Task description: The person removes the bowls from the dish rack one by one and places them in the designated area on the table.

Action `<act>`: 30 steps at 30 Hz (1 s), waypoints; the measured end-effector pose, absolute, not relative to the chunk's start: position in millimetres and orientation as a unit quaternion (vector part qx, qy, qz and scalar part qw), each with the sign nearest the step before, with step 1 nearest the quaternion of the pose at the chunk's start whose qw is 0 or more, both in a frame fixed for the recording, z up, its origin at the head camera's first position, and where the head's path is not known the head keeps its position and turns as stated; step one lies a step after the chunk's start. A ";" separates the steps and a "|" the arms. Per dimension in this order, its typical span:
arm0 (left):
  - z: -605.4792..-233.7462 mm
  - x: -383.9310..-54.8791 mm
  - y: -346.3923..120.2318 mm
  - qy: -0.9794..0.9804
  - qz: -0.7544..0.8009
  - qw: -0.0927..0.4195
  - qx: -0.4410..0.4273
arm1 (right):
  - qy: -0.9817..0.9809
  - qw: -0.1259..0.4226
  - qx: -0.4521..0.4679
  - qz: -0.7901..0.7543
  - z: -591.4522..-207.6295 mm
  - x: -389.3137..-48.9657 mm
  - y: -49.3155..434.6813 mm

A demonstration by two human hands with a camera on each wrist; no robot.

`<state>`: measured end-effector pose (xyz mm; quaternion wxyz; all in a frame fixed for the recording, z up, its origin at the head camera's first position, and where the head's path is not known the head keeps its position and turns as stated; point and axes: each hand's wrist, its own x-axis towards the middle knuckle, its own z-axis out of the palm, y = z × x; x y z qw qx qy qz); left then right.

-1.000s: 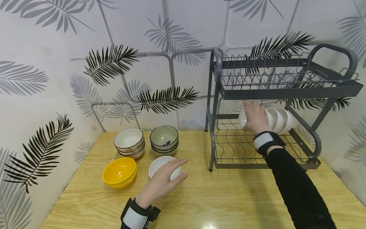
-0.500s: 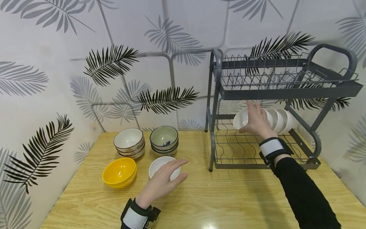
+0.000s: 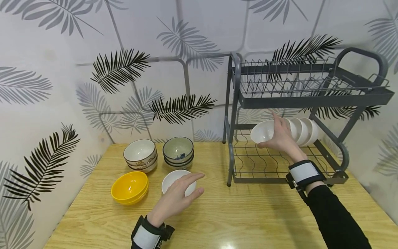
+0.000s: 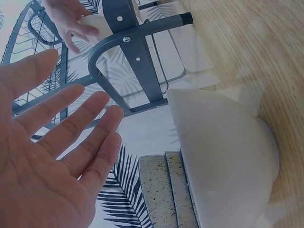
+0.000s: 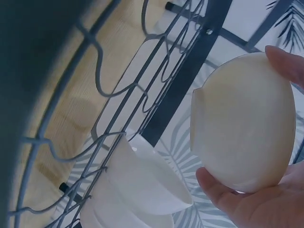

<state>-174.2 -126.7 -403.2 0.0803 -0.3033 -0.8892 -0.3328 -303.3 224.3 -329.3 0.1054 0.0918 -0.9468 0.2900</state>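
Note:
My right hand (image 3: 278,135) grips a white bowl (image 3: 262,131) by its rim, between thumb and fingers, over the left part of the rack's lower shelf. Tilted, the bowl shows its inside in the head view. The right wrist view shows its outside (image 5: 244,123) apart from the shelf wires. Several white bowls (image 3: 308,131) stand on edge in a row just right of this hand. Over a white bowl (image 3: 169,178) on the table, my left hand (image 3: 177,197) hovers with fingers extended, holding nothing. That hand hides part of the bowl in the head view.
The grey two-tier dish rack (image 3: 311,102) stands at the right, its upper tier low over my right hand. Left on the table (image 3: 217,214) are yellow bowls (image 3: 130,187), patterned white bowls (image 3: 140,152) and green-grey bowls (image 3: 178,150), all stacked. A wall stands behind.
The bowl in my right hand has shifted left, away from the row, and its inside has turned more into view. My right wrist has moved right and down. My left hand stays put.

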 end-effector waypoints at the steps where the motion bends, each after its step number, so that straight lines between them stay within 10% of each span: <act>1: -403.1 -174.2 -126.7 -0.889 -0.333 0.080 -0.303 | -0.946 0.104 0.089 0.293 -329.4 -301.0 224.4; 30: -400.0 -171.5 -126.7 -0.885 -0.340 0.084 -0.306 | -0.883 0.124 0.144 0.428 -337.7 -217.2 209.6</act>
